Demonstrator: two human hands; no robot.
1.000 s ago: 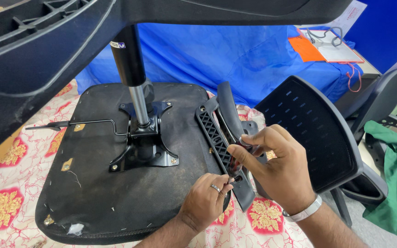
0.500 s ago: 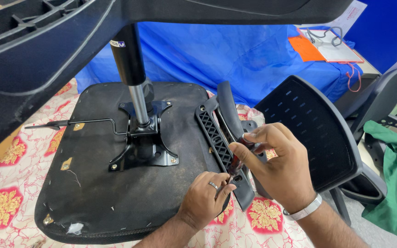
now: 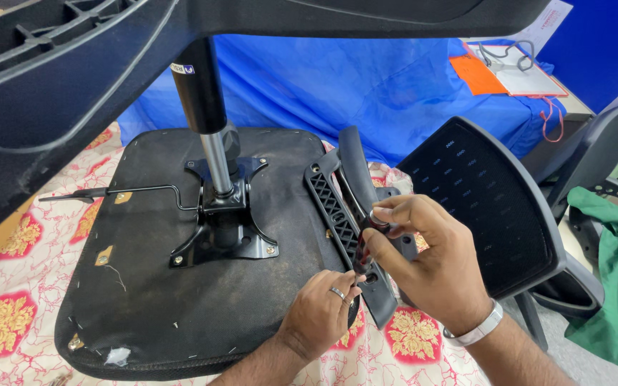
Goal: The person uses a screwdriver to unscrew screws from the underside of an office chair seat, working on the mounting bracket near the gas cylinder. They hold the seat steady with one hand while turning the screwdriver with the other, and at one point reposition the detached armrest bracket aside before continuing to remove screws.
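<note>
Over the right edge of the upturned black seat base, right hand pinches a dark red-handled screwdriver near-vertical into the black ribbed plastic armrest bracket, left hand curled, steadying its near end.

The upturned seat is covered underneath in thin matt black cloth, slightly rough, stapled along its edges and frayed at the near left corner. Bolted to its middle is a mounting plate of black painted metal with a dull sheen, and from it rises a bright polished steel rod. The armrest looks like matt black plastic, ribbed on one face. The backrest is smooth perforated black plastic. The blue sheet behind looks glossy and crinkled.
</note>
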